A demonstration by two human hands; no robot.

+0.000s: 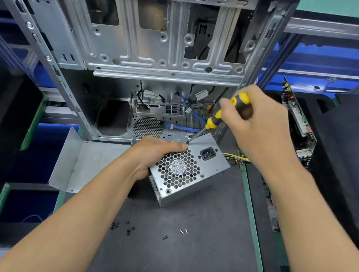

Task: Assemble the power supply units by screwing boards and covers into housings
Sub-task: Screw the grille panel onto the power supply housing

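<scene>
The power supply unit [188, 170] sits tilted on the dark mat [179, 242], its honeycomb fan grille and power socket facing up toward me, its long axis running from near left to far right. I have my left hand [154, 155] curled round its far-left corner, thumb lying along the top edge of the grille face. My right hand [253, 127] grips the yellow-and-black screwdriver [224, 112], fingers wrapped round the handle. The shaft slants down and to the left from that hand, and its tip meets the unit's far edge just beside my left thumb. So the screw point lies below and left of my right grip, and the left hand is the nearer of the 2.

I cannot make out the screw itself; the tip and thumb crowd that spot. The unit's near underside is hidden. A bent metal cover [79, 161] lies just left of the unit. Loose screws [122, 227] lie scattered on the near mat, with 2 silver ones [183, 231] apart from the dark ones. The open computer case [128, 39] stands beyond.
</scene>
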